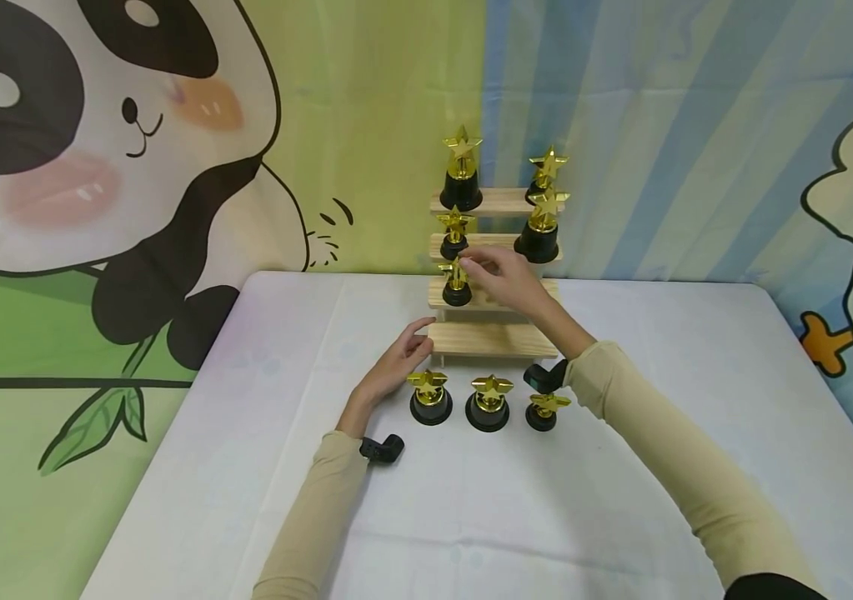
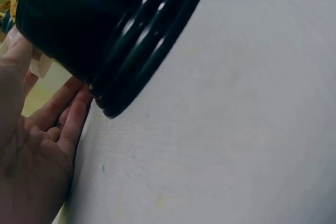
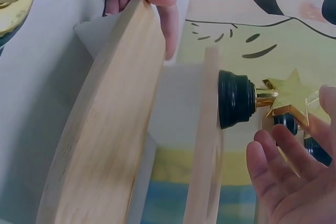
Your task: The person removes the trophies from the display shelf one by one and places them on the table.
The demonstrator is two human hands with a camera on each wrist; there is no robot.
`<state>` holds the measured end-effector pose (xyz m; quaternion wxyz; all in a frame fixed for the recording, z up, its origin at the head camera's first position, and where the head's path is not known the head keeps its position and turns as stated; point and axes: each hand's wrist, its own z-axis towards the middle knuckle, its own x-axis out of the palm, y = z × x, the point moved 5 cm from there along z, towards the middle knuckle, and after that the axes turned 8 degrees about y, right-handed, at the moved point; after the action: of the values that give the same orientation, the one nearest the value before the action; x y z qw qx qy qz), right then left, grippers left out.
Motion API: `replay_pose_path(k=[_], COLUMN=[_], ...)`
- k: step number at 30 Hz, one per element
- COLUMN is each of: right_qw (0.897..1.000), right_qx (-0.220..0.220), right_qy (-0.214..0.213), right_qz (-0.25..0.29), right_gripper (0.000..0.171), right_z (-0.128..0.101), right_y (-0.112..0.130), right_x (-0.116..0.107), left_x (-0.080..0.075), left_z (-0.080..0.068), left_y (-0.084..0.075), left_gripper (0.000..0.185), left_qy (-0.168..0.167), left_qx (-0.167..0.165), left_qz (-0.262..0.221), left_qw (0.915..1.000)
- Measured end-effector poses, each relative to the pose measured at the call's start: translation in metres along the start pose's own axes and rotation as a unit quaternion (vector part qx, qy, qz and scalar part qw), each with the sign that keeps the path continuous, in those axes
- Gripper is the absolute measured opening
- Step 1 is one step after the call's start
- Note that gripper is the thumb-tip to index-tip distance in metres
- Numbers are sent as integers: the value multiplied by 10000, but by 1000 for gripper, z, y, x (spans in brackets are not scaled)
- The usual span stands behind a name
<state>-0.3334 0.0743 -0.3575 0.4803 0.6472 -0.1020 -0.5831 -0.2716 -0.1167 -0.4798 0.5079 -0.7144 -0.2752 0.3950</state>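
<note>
Covering most of view: worktop (image 1: pixel 621 467), white cloth, carries everything.
Stepped rack: wooden shelf stand (image 1: pixel 492 340) at the worktop's far side, w/ tiers rising so each trophy shows above the one in front.
Right hand (image 1: pixel 504 279): at 2nd tier, fingers loosely spread beside small star trophy (image 1: pixel 457 286); touching or not, can't tell.
Left hand (image 1: pixel 396 362): fingers relaxed, straight, at lowest tier's left end, prob. steadying it.
Trophy axis: upright, base down, star up.
Front row: three trophies (image 1: pixel 488 403) waiting on worktop.
</note>
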Motion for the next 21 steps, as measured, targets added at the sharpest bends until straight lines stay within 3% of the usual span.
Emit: replay_pose_path(k=[21], right_qw=[10000], right_qx=[-18], right_qy=[8], right_qz=[-56], right_gripper=[35], right_z=[6], right_y=[4], right_x=[9], left_x=[0], left_z=[1], left_y=[0], left_gripper=[55], left_qy=[61], left_qx=[19], left_qz=[-31], left_qw=[10000])
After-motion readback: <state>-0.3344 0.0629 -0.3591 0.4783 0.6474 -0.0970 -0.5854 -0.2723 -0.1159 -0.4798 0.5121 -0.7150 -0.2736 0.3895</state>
